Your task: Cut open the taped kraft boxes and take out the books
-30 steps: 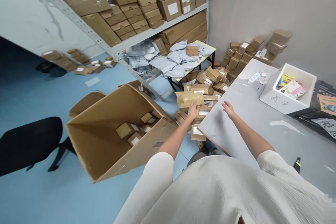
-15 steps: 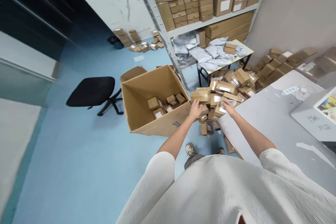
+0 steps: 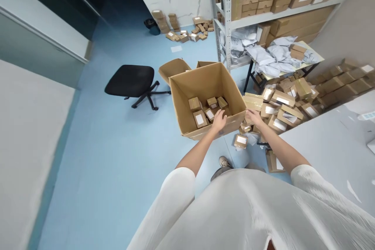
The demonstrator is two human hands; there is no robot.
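A large open cardboard carton [image 3: 234,86] stands on the floor before me, with several small brown boxes [image 3: 200,118] lying inside. My left hand [image 3: 219,120] reaches over its near rim, fingers apart, with nothing visibly held. Beneath those fingertips, part of a small box shows inside the carton. Beside the carton's right corner is my right hand [image 3: 253,118], its fingers loosely stretched and no held thing visible; whether it touches the corner is unclear. Just beyond it sits a box with shiny tape [image 3: 253,101], at the edge of a heap of labelled boxes [image 3: 281,98].
A black chair [image 3: 130,80] stands left of the carton. A metal rack [image 3: 260,18] and a low table with grey mailing bags [image 3: 269,56] are behind. At right is a white-topped table [image 3: 328,136]. A single box [image 3: 241,141] lies on the floor near my feet.
My view has turned left. My left hand has moved from a taped box on the heap to over the carton's near rim. My right hand has shifted from the heap toward the carton's corner.
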